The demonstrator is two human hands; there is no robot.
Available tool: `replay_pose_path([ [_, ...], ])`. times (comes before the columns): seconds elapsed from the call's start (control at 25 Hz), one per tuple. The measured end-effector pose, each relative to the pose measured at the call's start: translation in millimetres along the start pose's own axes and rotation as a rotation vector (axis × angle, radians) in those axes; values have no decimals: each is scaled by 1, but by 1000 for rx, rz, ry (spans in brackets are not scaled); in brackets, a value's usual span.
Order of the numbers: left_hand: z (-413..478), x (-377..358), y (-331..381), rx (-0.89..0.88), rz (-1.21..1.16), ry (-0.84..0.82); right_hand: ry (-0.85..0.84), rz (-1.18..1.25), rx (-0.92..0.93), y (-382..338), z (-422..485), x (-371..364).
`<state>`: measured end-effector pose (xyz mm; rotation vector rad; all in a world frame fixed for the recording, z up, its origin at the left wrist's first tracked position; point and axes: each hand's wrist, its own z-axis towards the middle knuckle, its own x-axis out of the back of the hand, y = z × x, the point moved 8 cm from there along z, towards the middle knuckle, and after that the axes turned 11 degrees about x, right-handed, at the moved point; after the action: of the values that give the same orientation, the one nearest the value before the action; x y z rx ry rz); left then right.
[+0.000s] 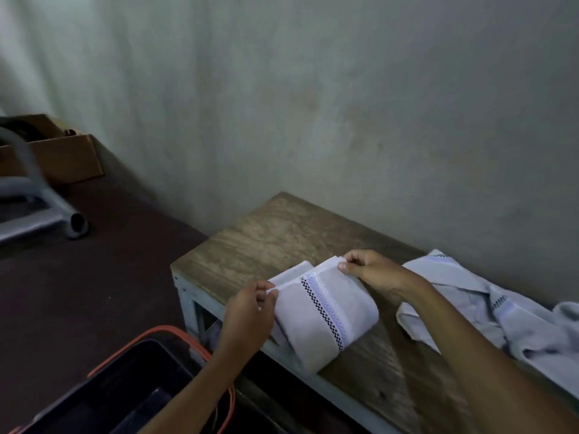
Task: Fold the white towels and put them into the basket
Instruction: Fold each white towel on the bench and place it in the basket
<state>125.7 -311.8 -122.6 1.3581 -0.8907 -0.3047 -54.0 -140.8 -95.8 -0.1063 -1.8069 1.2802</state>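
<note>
Head view: we look down at a pale, blotchy plaster wall [344,89] and a dark brown floor [94,277]. Against the wall stands the worktop [266,233], a rough, worn plank top on a pale painted frame.

At lower left, on the floor just beside the worktop's end, we see the basket [103,399], a rectangular black plastic tub with an orange rim. Its inside is too dark for us to tell what it holds.

At far left there is a grey tubular metal frame [37,195] in front of an open cardboard box [62,158], whose contents we cannot make out.

On the right of the worktop lie the loose towels [470,296], a crumpled heap of thin white cloth.

In the middle lies the folded towel [322,314], a soft white oblong crossed by a black checkered band and a bluish woven stripe. Its near end overhangs the worktop's front edge.

The left hand [247,317] pinches the nearer corner of the towel's top layer between thumb and curled fingers. The right hand [372,270] pinches the farther corner the same way, so the edge runs taut between them.
</note>
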Motion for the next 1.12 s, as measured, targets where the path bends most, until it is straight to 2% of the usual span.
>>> replay_pose_path([
  [0.12, 25, 5, -13, 18, 86, 37, -28, 1, 9, -6, 30, -20],
  [0.36, 45, 12, -25, 37, 104, 84, -75, -172, 10, 5, 58, -41],
  [0.56, 48, 17, -30, -3, 189, 45, -54, -245, 19, 5, 68, -47],
  [0.68, 48, 18, -28, -31, 218, 34, -28, -173, 63, -2, 69, -50],
  [0.8, 51, 10, -22, -57, 345, -44, -149, -208, 126, -10, 69, -57],
  [0.92, 52, 7, -18, -36, 341, -94, -281, -345, 64, -10, 62, -58],
  [1.0, 46, -2, -11, -68, 352, -144, -284, -384, 29, -3, 47, -48],
  [1.12, 26, -32, 0, -114, 388, -333, -211, -317, 15, 13, 18, -28],
])
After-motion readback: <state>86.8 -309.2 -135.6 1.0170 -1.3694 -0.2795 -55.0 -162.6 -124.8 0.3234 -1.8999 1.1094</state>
